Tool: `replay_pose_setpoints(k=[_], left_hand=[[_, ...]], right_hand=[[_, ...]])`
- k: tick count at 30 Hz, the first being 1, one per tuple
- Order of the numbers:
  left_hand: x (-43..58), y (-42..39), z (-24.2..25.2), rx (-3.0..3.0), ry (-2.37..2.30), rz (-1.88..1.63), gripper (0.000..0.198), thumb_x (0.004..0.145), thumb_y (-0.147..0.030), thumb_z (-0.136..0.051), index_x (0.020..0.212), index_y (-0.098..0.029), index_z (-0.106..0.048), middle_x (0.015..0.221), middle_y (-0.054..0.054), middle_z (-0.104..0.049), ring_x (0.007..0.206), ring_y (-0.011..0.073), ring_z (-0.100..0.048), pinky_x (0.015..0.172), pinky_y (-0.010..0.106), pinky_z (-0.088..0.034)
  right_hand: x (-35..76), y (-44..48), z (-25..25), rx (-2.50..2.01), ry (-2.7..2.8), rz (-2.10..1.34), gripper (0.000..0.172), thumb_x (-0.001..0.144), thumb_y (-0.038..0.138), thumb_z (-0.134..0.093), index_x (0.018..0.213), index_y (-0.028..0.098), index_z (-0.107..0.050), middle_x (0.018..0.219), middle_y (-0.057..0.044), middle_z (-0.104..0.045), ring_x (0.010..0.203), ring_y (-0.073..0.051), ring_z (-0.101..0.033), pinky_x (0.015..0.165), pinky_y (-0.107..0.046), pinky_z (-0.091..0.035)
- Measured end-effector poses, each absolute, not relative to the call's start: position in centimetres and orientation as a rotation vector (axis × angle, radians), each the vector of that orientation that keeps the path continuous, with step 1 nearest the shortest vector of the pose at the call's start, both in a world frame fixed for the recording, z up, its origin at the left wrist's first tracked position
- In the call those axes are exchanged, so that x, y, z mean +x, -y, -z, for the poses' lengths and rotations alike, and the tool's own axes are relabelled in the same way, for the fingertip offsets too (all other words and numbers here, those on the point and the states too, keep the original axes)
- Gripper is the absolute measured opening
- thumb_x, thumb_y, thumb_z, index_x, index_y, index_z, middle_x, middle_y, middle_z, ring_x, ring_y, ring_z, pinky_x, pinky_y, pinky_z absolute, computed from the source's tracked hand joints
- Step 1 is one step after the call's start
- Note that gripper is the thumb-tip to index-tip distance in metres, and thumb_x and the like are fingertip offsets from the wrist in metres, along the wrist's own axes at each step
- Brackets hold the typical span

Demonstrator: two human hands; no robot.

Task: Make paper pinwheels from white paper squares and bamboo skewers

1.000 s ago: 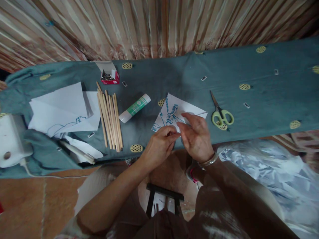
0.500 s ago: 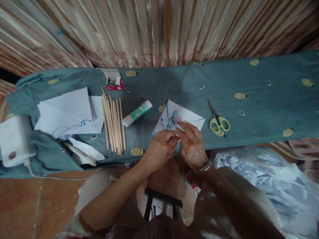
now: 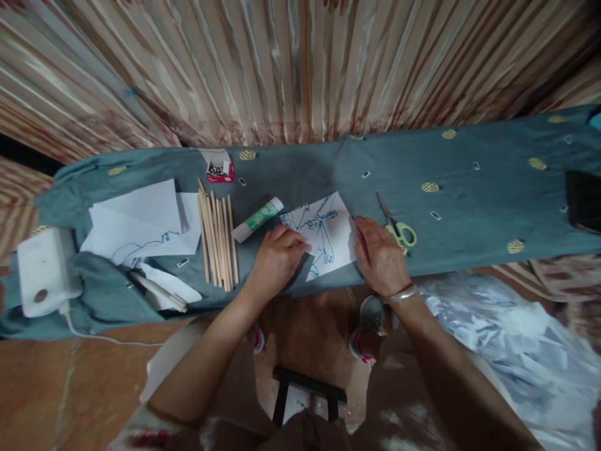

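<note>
A white sheet of paper with blue line drawings lies near the table's front edge, turned at an angle, with a dark gap at its lower left side. My left hand is closed, thumb and fingertips pinched at the sheet's left edge. Along the right edge, my right hand has its fingers and thumb on the paper. Left of the sheet lies a glue stick with a green label. Scissors with light green handles rest just beyond my right hand.
Several wooden sticks lie left of the glue stick. Behind them stands a small red box of metal pieces. More white papers and a white power adapter are at the left. A dark phone-like object lies far right.
The paper, earlier folded into a triangle, is now spread wider and turned, showing more of the drawing. My hands have moved apart to its two sides. The view has shifted slightly.
</note>
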State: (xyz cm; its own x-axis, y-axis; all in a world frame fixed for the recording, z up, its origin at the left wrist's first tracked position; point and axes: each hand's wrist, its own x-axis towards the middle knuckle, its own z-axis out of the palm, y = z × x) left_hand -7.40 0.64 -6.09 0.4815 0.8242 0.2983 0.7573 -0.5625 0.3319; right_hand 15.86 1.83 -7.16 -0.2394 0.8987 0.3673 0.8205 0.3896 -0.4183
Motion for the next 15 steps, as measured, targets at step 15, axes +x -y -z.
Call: replay_pose_setpoints(k=[15], left_hand=[[-4.8,1.9,6.0,2.645,-1.23,-0.603,0.023,0.089,-0.031,-0.056,0.102,-0.014,-0.064,0.1,0.011,-0.065,0.094,0.0242,-0.056,0.079,0.04,-0.046]], right_hand=[[15.8,0.5,7.1,-1.393,2.168,-0.227,0.034,0.085,0.016,-0.045,0.112,0.016,-0.065,0.116,-0.013,-0.067,0.106,-0.028,-0.061,0.096,-0.049,-0.048]])
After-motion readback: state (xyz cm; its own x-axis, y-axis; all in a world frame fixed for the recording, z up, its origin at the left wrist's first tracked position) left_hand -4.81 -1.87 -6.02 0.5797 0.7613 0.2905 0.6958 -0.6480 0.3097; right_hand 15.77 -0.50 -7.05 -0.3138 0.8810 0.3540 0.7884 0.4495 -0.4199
